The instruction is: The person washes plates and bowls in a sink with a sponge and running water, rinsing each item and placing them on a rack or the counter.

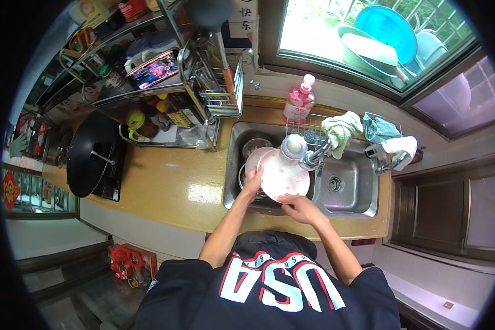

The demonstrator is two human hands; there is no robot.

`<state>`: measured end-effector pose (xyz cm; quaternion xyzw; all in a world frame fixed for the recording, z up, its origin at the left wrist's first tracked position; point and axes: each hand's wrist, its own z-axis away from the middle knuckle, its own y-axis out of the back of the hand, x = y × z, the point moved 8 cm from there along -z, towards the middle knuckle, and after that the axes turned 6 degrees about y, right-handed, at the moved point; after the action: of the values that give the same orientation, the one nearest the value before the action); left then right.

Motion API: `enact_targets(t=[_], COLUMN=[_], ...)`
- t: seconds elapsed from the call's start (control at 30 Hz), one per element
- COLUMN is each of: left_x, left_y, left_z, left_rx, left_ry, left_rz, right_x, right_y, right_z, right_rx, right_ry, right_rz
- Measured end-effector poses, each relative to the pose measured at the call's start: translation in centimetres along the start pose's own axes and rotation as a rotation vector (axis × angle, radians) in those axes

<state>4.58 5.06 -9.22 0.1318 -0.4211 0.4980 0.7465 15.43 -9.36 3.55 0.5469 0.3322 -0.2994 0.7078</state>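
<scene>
Over the left basin of a steel double sink [227,181], my left hand [253,183] grips the left edge of a white plate [284,175]. My right hand [299,206] is at the plate's lower edge, fingers on its face; whether it holds a cloth cannot be told. A second pale plate [253,159] shows partly behind the first, near my left hand. The faucet [313,159] reaches over the plate's upper right. Beneath lie a glass bowl [258,144] and a round vessel [242,177], mostly hidden.
A pink soap bottle [299,103] stands behind the sink. Green cloth [342,130] and other cloths hang by the right basin [346,181]. On the left are a metal shelf rack [169,144] with bottles and a lit phone [154,70], and a black wok lid [93,152].
</scene>
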Motion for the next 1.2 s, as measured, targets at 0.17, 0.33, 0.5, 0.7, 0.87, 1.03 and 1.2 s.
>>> enact_targets(t=[0.17,0.33,0.5,0.7,0.87,1.03,1.2], left_x=[0.9,1.4,0.9,0.9,1.4,-1.6,-2.6], left_y=[0.1,-1.0,-2.1,-2.8,-5.1,-7.2,-8.1], left_z=[0.0,0.9,1.1,1.0,1.0,0.4,2.0], left_rx=[0.021,0.011,0.006,-0.013,-0.088,-0.329,-0.704], left_ry=[-0.095,-0.149,-0.098,-0.123,-0.177,-0.342,0.374], left_rz=[0.002,-0.04,0.013,0.004,-0.075,0.157,1.084], right_x=[5.8,0.9,-9.2,-19.9,-31.3,-34.1,-33.6], right_y=[9.1,19.2,24.3,22.2,11.6,8.0,8.3], right_z=[5.1,7.3,1.6,-4.2,-18.1,-28.3,-32.2], right_rx=[0.498,1.168,0.997,1.078,0.493,0.392,0.417], right_ry=[-0.319,-0.176,-0.097,0.084,0.417,0.284,0.177], right_rz=[0.366,-0.106,0.567,0.593,0.418,0.537,0.54])
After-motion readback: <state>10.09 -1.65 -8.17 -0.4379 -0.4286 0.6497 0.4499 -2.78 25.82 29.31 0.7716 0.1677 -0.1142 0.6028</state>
